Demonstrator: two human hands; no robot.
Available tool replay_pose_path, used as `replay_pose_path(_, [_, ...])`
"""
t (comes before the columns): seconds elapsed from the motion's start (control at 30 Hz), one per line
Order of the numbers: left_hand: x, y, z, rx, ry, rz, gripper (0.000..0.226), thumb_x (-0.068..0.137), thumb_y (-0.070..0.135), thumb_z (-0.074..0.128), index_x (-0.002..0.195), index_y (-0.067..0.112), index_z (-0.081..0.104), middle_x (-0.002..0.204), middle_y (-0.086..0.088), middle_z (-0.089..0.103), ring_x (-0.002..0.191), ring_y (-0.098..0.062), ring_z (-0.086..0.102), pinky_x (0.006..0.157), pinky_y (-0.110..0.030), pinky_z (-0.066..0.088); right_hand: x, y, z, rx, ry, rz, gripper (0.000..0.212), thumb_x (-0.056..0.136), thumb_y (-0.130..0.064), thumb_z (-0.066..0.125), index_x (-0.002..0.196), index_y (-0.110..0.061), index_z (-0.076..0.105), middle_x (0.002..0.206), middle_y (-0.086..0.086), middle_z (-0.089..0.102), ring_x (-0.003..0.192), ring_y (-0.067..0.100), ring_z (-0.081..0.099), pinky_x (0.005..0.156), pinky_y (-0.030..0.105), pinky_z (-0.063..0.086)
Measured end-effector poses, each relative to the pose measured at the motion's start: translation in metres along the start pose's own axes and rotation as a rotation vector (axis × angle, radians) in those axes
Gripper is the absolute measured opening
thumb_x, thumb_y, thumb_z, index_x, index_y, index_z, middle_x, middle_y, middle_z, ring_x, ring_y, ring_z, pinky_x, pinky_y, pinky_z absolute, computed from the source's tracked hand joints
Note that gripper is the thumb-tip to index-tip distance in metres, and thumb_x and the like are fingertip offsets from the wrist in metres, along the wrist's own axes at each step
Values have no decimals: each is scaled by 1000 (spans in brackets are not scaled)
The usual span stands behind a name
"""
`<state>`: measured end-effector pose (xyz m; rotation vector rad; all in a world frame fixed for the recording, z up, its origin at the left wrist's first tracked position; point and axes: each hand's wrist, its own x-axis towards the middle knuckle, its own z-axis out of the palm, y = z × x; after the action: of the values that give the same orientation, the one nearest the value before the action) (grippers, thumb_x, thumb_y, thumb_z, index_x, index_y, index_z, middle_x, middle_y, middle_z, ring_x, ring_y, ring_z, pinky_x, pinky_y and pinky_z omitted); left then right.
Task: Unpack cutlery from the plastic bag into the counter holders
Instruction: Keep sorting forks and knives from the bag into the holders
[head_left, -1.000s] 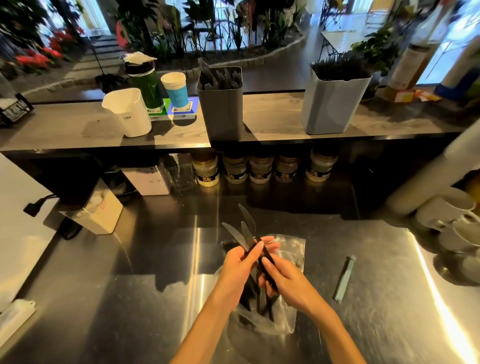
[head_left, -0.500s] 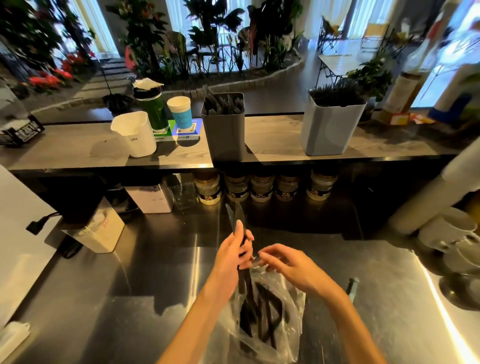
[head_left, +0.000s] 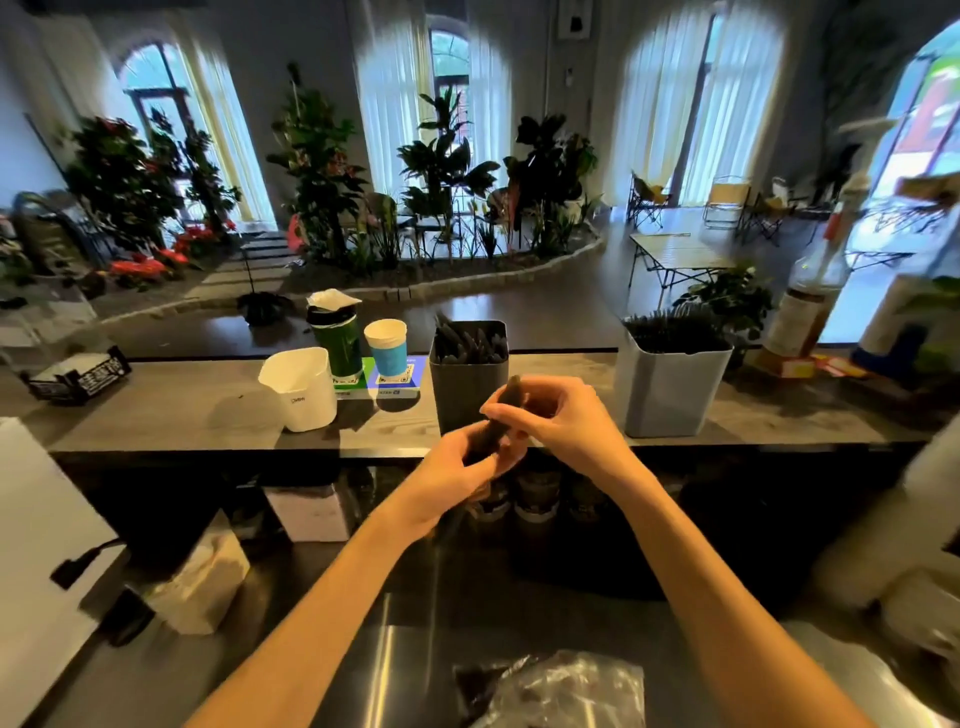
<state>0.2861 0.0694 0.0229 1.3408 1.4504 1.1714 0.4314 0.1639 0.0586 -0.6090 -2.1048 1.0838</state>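
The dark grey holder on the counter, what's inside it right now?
The dark grey holder holds dark cutlery pieces, their tops poking above its rim. Its opaque walls hide their lower ends and how full it is. Both hands, left hand and right hand, cover its lower front, gripping more black cutlery.

hands (head_left: 511, 434) raised from plastic bag (head_left: 561, 686), black cutlery (head_left: 498, 415) lifted to dark holder (head_left: 470, 379)

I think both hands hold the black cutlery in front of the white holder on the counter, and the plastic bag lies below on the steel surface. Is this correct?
Not quite: in the head view the left hand and right hand hold the black cutlery in front of the dark grey holder, not the white one, which stands further left. The plastic bag does lie below on the steel surface.
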Motion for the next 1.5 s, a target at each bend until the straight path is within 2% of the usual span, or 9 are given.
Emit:
replay_pose_path(0.17, [41, 66, -53, 133, 113, 239, 23, 95, 10, 65, 118, 10, 66, 103, 3, 76, 101, -13, 71, 94, -24, 54, 60, -51, -34, -93, 185, -281, 12, 88, -21, 78, 98, -13, 78, 84, -1, 77, 75, 13, 73, 76, 35, 61])
replay_pose_path(0.3, [84, 113, -84, 267, 329, 382, 18, 94, -4, 59, 108, 3, 69, 106, -17, 72, 99, -27, 68, 85, -22, 55, 105, -81, -56, -295, 303, -506, 11, 90, -15, 75, 99, -9, 76, 90, 4, 73, 77, 17, 71, 74, 37, 60])
replay_pose_path(0.4, [111, 126, -94, 508, 411, 410, 16, 93, 0, 63, 106, -4, 70, 100, -18, 69, 83, -14, 64, 77, -7, 48, 140, -77, -56, -485, 321, -555, 8, 87, -12, 76, 95, -10, 76, 88, 4, 71, 77, 17, 67, 74, 36, 57])
replay_pose_path(0.57, [128, 99, -107, 785, 305, 196, 21, 87, -4, 69, 103, 8, 76, 97, -7, 75, 91, -18, 70, 85, -35, 57, 161, -26, -36, -560, 79, -212, 24, 83, -17, 82, 103, -5, 75, 95, 10, 76, 84, 19, 70, 84, 43, 59])
replay_pose_path(0.7, [113, 72, -118, 772, 297, 166, 23, 87, 2, 72, 108, 11, 75, 102, -6, 75, 87, -14, 70, 84, -27, 58, 138, 3, -34, -576, 43, -90, 35, 85, -30, 80, 112, -9, 71, 100, 5, 75, 85, 15, 69, 84, 37, 60])
replay_pose_path(0.97, [19, 16, -73, 511, 296, 228, 15, 88, 12, 75, 102, 15, 73, 91, 4, 72, 82, -6, 67, 72, -13, 53, 20, 27, -3, -317, 120, 57, 12, 93, -32, 71, 102, -24, 71, 86, -13, 72, 73, 0, 68, 67, 12, 54])
replay_pose_path(1.17, [-61, -111, 8, 208, 9, -155, 7, 91, 14, 72, 97, 11, 73, 82, -6, 76, 75, -21, 72, 78, -41, 61, -130, 112, 73, -95, -166, 501, 13, 95, -23, 69, 84, -18, 75, 71, -2, 76, 67, 14, 75, 69, 36, 63])
replay_pose_path(1.27, [-103, -175, 53, 120, -101, -316, 8, 95, 11, 65, 90, 15, 71, 83, -11, 75, 79, -25, 72, 82, -49, 59, -201, 159, 107, -292, -435, 690, 19, 94, -33, 68, 80, -21, 72, 71, -6, 73, 71, 10, 72, 69, 25, 58])
replay_pose_path(1.5, [-158, -251, 126, 370, -197, -559, 29, 97, 4, 45, 114, 7, 68, 115, -14, 71, 110, -28, 65, 94, -33, 50, -274, 209, 164, -520, -500, 847, 29, 88, -31, 70, 112, -15, 69, 111, 2, 71, 107, 20, 67, 90, 30, 52])
